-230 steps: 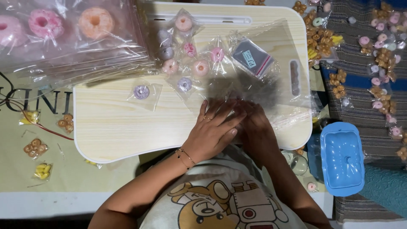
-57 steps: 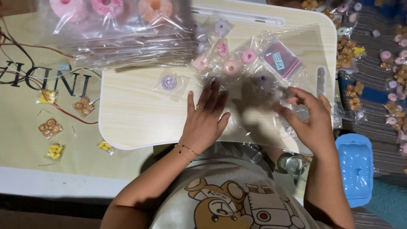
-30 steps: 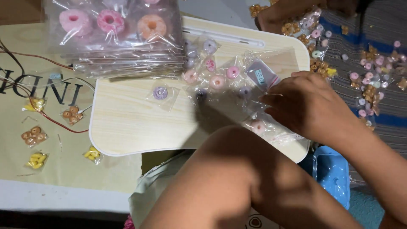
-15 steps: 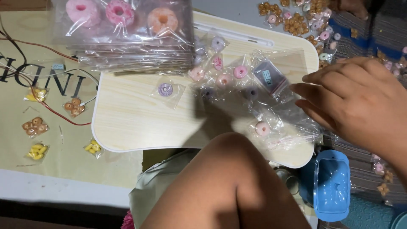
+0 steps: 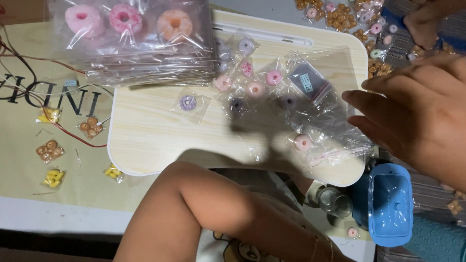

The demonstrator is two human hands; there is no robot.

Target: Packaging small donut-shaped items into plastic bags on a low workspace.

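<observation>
Right now my right hand hovers over the right edge of the pale wooden lap table, fingers spread and loosely extended, gripping nothing. It is nearest to a heap of small clear plastic sachets lying on the right half of the table, each holding a tiny ring-shaped charm; a pink one lies just left of my fingertips. My left arm crosses the bottom of the view with the elbow bent, and its hand is out of sight, so I cannot tell whether it holds anything. A single sachet with a purple ring lies apart near the table's middle. A stack of larger clear bags with pink and orange doughnut shapes rests on the table's upper left corner. A blue plastic lidded box sits below the table's right end.
</observation>
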